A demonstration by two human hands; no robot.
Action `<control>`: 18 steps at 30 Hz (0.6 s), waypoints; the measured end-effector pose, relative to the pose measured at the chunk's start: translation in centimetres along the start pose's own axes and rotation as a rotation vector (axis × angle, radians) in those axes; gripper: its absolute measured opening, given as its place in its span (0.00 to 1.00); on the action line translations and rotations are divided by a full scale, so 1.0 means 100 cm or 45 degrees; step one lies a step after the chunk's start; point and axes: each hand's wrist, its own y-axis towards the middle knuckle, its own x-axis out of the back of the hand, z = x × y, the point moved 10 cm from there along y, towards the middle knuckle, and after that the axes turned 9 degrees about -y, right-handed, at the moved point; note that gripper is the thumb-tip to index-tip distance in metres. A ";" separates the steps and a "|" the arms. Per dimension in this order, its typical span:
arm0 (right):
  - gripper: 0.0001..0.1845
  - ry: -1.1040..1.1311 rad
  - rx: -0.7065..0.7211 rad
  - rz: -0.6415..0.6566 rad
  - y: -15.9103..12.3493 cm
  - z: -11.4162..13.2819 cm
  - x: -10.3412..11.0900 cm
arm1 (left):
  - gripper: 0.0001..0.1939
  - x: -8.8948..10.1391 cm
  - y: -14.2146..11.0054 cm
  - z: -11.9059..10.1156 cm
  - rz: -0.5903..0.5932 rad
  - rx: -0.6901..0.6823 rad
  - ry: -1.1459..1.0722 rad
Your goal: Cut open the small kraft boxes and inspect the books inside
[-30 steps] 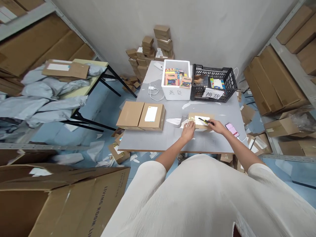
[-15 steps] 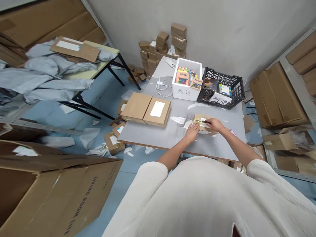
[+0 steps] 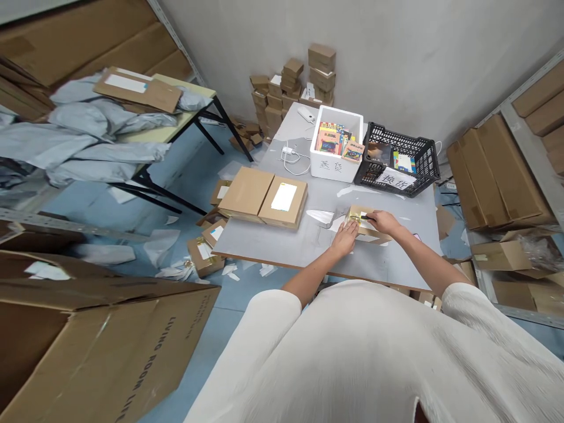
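Observation:
A small brown cardboard box (image 3: 379, 236) with shiny tape and white labels lies near the front of the grey table (image 3: 282, 247). My left hand (image 3: 345, 237) rests on the box's left end, fingers stretched out over the tape. In my right hand (image 3: 384, 222) is a slim black box cutter (image 3: 365, 217), its tip pointing left at the taped top of the box. The fingers are closed around its handle, and the blade itself is too small to make out.
Two larger closed cartons (image 3: 264, 197) sit on the table's left. Behind stand a white foam box (image 3: 335, 167) of colourful packages and a black crate (image 3: 396, 170). A white cable (image 3: 296, 164) lies there too. Boxes and paper scraps litter the floor at left.
The box cutter has shifted slightly along the box top towards my right side, with my right hand. My left hand stays on the box. The whole view has shifted slightly.

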 end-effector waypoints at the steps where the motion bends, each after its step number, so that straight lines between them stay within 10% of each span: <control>1: 0.21 -0.011 -0.007 0.007 0.000 0.001 0.001 | 0.44 0.000 0.000 0.000 0.000 0.002 -0.002; 18: 0.19 0.055 -0.057 0.066 -0.011 -0.045 -0.022 | 0.35 0.012 -0.003 -0.010 -0.048 0.050 0.043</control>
